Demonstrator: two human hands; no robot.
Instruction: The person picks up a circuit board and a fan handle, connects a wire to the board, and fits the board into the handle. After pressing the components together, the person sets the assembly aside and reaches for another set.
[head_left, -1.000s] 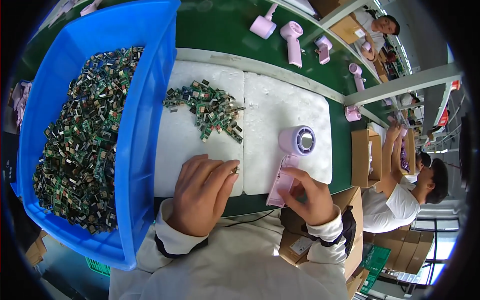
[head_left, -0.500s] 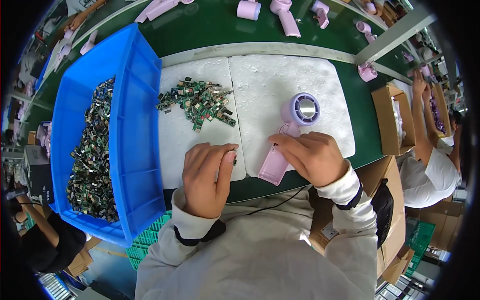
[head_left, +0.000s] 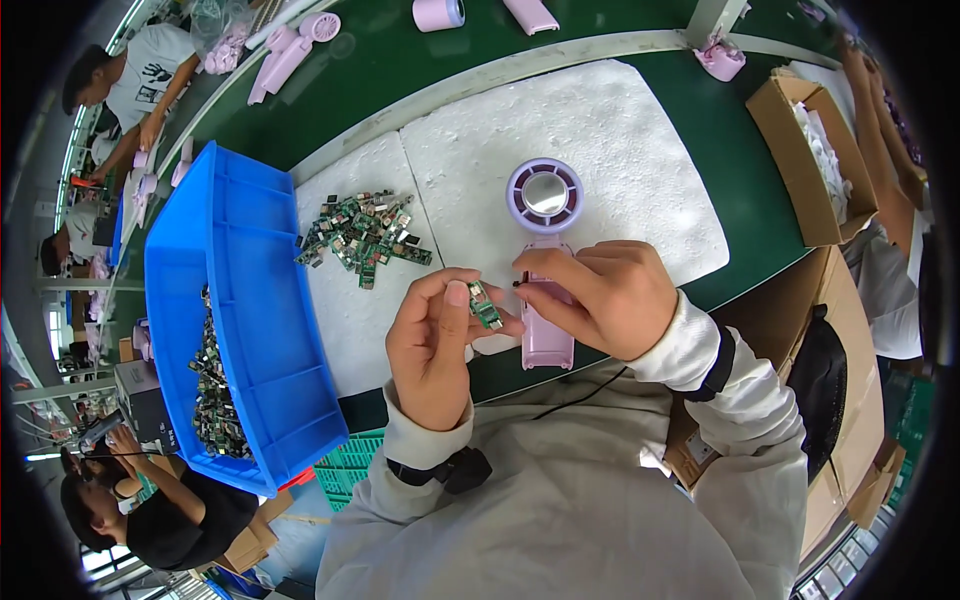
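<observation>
A small green circuit board (head_left: pixel 484 305) is held between the thumb and fingers of my left hand (head_left: pixel 436 335), with its component side showing. Just to its right, my right hand (head_left: pixel 610 298) is closed in a pinch over a handheld fan. Something small and dark shows at those fingertips, too small to name. The fan's open pink handle (head_left: pixel 547 340) points toward me, partly covered by my right fingers. Its round lilac head (head_left: pixel 545 194) with a silver centre lies at the far end, on a white foam sheet (head_left: pixel 640 150).
Left of my hands, a loose pile of circuit boards (head_left: pixel 365 235) lies on the foam. A blue bin (head_left: pixel 270 300) with many more boards stands further left. Pink fan parts (head_left: pixel 437 14) sit beyond the foam's far rail. A cardboard box (head_left: pixel 800 165) with white pieces is at right. Other people work nearby.
My left hand has turned so its palm side and the circuit board face up, and it is closer to my right hand. The fan now lies straighter toward me. The whole view has shifted.
</observation>
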